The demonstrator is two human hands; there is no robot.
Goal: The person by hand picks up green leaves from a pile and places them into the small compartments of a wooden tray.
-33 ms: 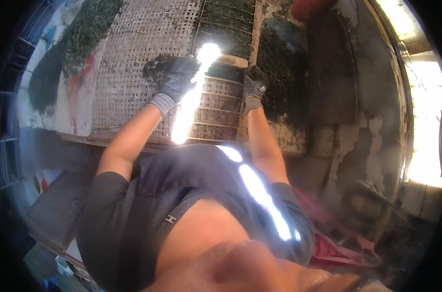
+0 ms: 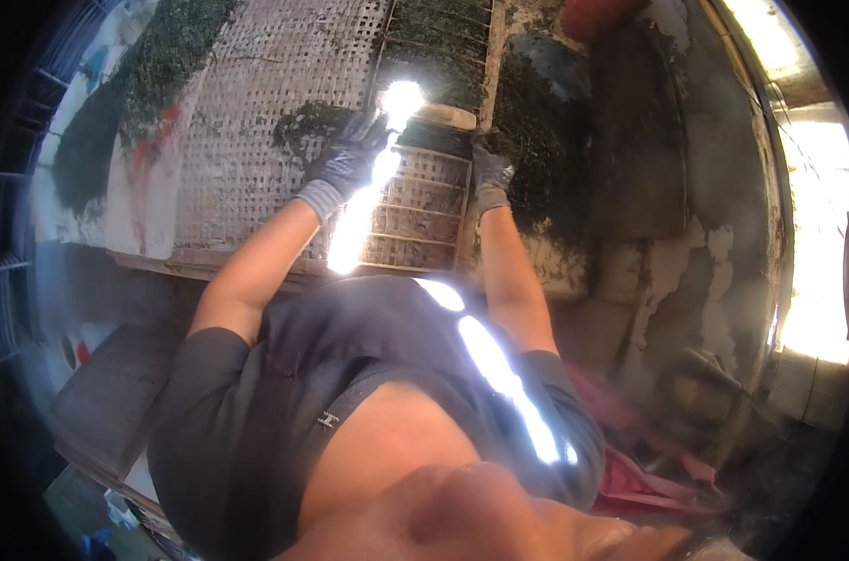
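Runged frame (image 2: 492, 56), one, laid before you over a woven lattice panel (image 2: 247, 187), between your two gloved hands. Contents, by bay: upper bays, dark green matter (image 2: 437, 70); just below the pale bar (image 2: 443, 116) set crosswise, a narrow dark green band; lower bays, bare lattice between the rungs. Left hand (image 2: 345, 159): just beside the frame's left side, fingers apparently extended; glare hides whether they hold anything. Right hand (image 2: 492, 170): at the right rail; you cannot tell from here how closely its fingers are bent, or on what. Step in hand, by judgement: working at the frame and bar from both sides; the next move seems to call for level, matched hands. Adjacent stock: leafy clump (image 2: 303, 131) on the lattice by your left hand; dark green heap (image 2: 541, 131) right of the frame; pale sheet (image 2: 149, 215), far left, bearing more green.
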